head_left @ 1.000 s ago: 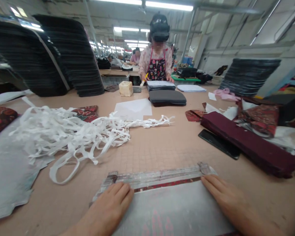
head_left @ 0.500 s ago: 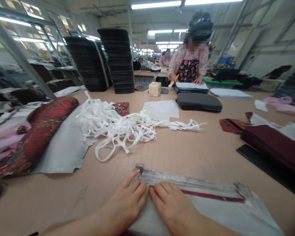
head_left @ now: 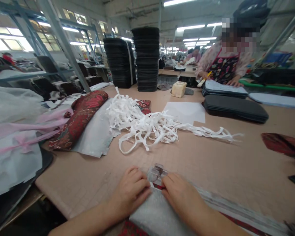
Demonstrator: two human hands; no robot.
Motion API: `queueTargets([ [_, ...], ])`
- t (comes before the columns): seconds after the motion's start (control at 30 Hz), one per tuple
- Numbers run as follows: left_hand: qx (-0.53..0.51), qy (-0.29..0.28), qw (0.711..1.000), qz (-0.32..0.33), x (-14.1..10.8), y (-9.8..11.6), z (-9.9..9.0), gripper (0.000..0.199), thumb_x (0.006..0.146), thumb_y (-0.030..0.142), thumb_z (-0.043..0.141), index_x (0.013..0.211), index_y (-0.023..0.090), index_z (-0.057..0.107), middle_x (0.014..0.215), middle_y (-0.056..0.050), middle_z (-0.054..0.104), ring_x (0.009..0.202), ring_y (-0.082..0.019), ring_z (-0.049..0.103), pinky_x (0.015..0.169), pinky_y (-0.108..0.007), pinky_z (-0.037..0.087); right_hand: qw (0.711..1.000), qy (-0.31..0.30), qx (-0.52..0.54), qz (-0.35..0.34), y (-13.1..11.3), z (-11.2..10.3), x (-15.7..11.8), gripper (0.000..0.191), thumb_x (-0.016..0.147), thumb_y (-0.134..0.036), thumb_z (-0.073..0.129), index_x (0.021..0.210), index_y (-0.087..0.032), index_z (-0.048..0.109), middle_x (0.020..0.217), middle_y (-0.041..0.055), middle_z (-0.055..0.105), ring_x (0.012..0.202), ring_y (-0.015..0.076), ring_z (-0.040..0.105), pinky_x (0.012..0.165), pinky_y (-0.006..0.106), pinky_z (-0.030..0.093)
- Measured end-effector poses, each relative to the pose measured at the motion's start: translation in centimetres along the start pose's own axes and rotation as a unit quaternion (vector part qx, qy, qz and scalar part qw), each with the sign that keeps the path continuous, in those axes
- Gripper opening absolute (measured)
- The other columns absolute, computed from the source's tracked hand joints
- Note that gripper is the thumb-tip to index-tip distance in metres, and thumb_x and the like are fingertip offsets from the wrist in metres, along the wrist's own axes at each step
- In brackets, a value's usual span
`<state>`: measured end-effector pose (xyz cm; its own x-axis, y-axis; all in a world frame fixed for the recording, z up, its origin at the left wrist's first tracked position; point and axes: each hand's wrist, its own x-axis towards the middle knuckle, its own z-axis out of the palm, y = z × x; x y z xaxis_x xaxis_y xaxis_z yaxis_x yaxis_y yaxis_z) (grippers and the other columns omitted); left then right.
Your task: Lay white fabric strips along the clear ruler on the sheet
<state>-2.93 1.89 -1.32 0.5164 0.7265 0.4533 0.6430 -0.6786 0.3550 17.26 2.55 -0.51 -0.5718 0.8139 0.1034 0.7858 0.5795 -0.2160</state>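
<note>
Both hands, left (head_left: 134, 186) and right (head_left: 179, 193), press half-curled fingers on the grey sheet (head_left: 159, 209) (grip unclear) near the table's (head_left: 88, 183) front edge; bare brown surface stretches beyond, toward tangled white strips (head_left: 149, 127).

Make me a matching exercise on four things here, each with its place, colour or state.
1. Left hand
2. Tangled strips
3. Small block
4. Rolled cloth

A. Cream, near the tall black stack
B. Dark red with a floral pattern, on the left of the table
C. At the pale sheet, across from the right hand
D. White, in a loose heap

Pairs: 1-C, 2-D, 3-A, 4-B
</note>
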Motion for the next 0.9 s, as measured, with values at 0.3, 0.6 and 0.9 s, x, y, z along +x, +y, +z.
queueTargets([
  [0.3,-0.055,0.005,0.998,0.018,0.3,0.5,-0.9,0.018,0.088,0.018,0.044,0.086,0.020,0.061,0.078,-0.002,0.061,0.077,-0.015,0.052,0.078,-0.033,0.037,0.974,-0.027,0.227,-0.005,0.0,-1.8,-0.6,0.016,0.071,-0.004,0.049,0.074,-0.020,0.050,0.076,-0.0003,0.057,0.072,0.0151,0.053,0.064,0.025,0.041],
  [0.6,-0.068,0.020,0.988,-0.140,-0.3,-0.3,1.1,0.020,0.077,0.018,0.060,0.096,0.017,0.054,0.083,-0.002,0.059,0.080,-0.017,0.052,0.073,-0.031,0.041,0.960,-0.009,0.272,-0.060,0.6,-0.4,2.1,0.023,0.081,0.000,0.041,0.087,-0.019,0.053,0.083,0.0003,0.058,0.078,0.0142,0.053,0.069,0.024,0.041],
  [0.9,0.085,-0.030,0.996,0.016,-0.4,0.1,0.6,0.019,0.091,0.017,0.040,0.088,0.019,0.059,0.080,-0.001,0.057,0.076,-0.016,0.047,0.073,-0.033,0.034,0.981,-0.020,0.155,-0.116,0.9,0.2,4.0,0.019,0.081,0.000,0.049,0.074,-0.016,0.058,0.077,0.0008,0.053,0.073,0.0135,0.050,0.065,0.023,0.039],
])
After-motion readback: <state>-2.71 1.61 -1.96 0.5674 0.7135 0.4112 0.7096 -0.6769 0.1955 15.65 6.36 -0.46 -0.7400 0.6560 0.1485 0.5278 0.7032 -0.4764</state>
